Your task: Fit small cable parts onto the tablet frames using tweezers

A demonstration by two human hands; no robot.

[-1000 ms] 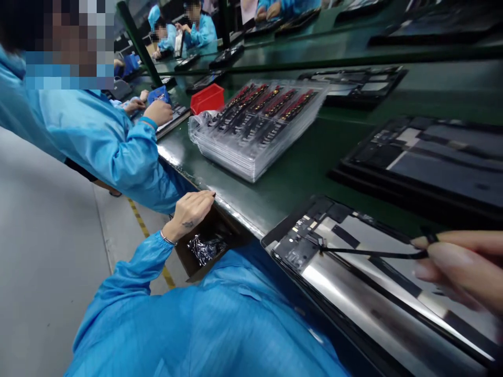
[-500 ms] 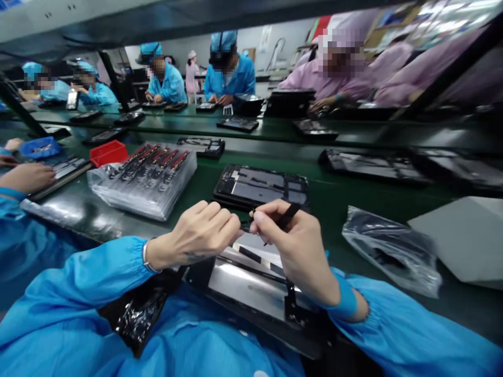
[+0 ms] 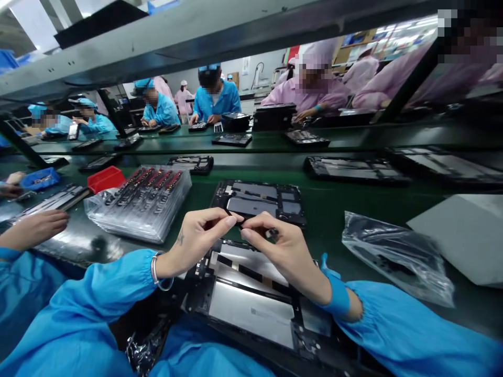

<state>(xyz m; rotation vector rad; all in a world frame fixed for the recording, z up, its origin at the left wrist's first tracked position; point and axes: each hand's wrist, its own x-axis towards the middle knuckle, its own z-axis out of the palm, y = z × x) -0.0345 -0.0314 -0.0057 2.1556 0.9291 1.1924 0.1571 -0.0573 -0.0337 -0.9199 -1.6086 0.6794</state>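
My left hand (image 3: 198, 238) is closed in a pinch, thumb against forefinger, on a small black part (image 3: 239, 224) whose kind is too small to make out. My right hand (image 3: 281, 251) pinches the same part from the other side, so the fingertips of both hands nearly meet. Something dark shows inside the curl of the right fingers, mostly hidden. Below both hands lies an opened tablet (image 3: 251, 311) with silver battery plates and black strips, tilted at the bench edge. Just beyond the fingertips, another opened tablet (image 3: 261, 201) lies on the green bench.
Left of my hands stands a stack of clear plastic trays (image 3: 137, 209) holding circuit boards, with a red bin (image 3: 106, 179) and a blue bin (image 3: 39, 179) behind. A clear plastic bag (image 3: 396, 256) lies at right beside a pale box (image 3: 463, 238). A co-worker's hand (image 3: 39, 228) is at left.
My left hand has turned from knuckles up to a thumb-side pinch at the small part. A black stick-like tool seen in my right hand no longer shows clearly. The view has tilted upward.
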